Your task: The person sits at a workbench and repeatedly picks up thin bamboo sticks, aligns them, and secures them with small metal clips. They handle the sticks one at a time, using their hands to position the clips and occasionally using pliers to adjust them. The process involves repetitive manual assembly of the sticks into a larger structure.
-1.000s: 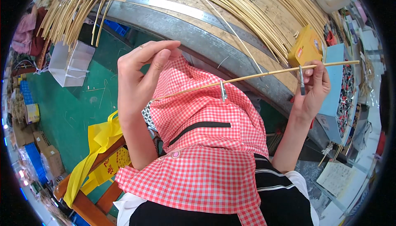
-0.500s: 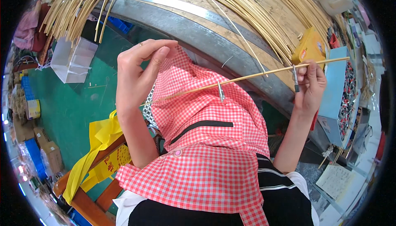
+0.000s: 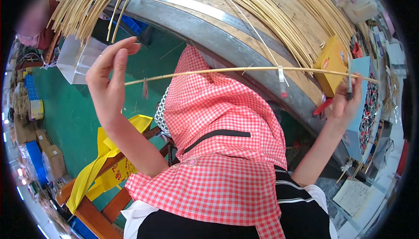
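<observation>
A thin, pale wooden stick (image 3: 209,70) runs across in front of me, above my lap. My right hand (image 3: 345,101) pinches it near its right end. A slim metal clip with a dark tip (image 3: 349,84) crosses the stick at those fingers. Farther left a whitish, blurred clip with a red tip (image 3: 281,78) hangs from it. The stick's left end reaches my left hand (image 3: 107,75), near the thumb base. Thumb and index finger there are raised and apart with nothing between them. The lower fingers are hidden.
A metal-edged workbench (image 3: 187,20) bears long sticks (image 3: 270,16), a steel ruler (image 3: 196,6) and a yellow box (image 3: 332,64). Clipped sticks (image 3: 78,12) overhang its left end. A blue box of small clips (image 3: 360,125) stands right. A wooden chair (image 3: 94,213) is lower left.
The stick and my right hand have moved right. My left hand has shifted left and slightly up. The stick's left end has risen, and its hanging clip has moved right.
</observation>
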### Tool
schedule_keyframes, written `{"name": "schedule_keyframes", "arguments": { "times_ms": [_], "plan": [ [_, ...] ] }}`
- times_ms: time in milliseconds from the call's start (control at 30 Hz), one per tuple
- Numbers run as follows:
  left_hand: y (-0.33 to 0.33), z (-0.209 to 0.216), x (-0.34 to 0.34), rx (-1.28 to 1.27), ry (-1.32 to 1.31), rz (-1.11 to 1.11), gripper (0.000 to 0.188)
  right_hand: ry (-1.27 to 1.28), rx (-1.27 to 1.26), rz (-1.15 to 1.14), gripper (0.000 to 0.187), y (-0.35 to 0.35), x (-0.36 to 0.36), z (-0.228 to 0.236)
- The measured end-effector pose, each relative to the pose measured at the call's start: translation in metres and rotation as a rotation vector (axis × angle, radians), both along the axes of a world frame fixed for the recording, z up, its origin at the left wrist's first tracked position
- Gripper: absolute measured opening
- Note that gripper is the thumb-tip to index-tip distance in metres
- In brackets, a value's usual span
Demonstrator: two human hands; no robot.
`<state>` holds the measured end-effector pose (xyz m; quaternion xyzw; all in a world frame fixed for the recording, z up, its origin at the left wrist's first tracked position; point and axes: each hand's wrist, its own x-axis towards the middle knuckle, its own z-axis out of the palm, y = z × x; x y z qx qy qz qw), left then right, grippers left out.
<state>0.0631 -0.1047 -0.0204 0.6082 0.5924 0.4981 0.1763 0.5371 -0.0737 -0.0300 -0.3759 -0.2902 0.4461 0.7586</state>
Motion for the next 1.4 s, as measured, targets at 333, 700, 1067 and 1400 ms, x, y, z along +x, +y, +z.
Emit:
{"name": "schedule_keyframes", "arguments": {
  "times_ms": [333,700,1067,1400],
  "plan": [
    [0.0,-0.007,-0.016,-0.205,0.117,0.006,0.022,0.221,0.148,0.014,0.022,-0.01,0.068,0.001],
    [0.003,-0.019,-0.013,-0.221,-0.156,-0.122,0.016,0.401,0.313,0.35,0.01,-0.009,0.077,0.016],
    [0.017,-0.002,-0.033,0.088,-0.126,0.134,0.013,0.094,0.085,0.165,0.033,-0.008,0.08,0.0],
    [0.154,0.011,-0.211,0.113,0.662,0.582,0.024,-0.076,0.013,0.083,0.035,-0.006,0.034,0.008]
  ]
}}
